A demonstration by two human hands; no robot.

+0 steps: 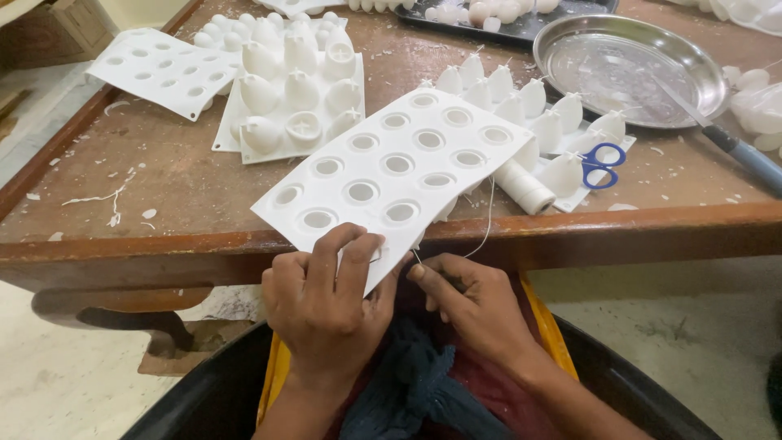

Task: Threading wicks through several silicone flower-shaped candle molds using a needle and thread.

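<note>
Two hands: left hand (322,297), right hand (471,303), both at one white mould sheet (391,175).
Round holes in that sheet: fifteen, three rows of five.
White moulds on the table (163,179): four clear, perhaps more at the far edge, cropped.
One white thread spool (524,186).
One pair of blue-handled scissors (600,165).
One round steel plate (627,65).
One knife (733,147).
</note>
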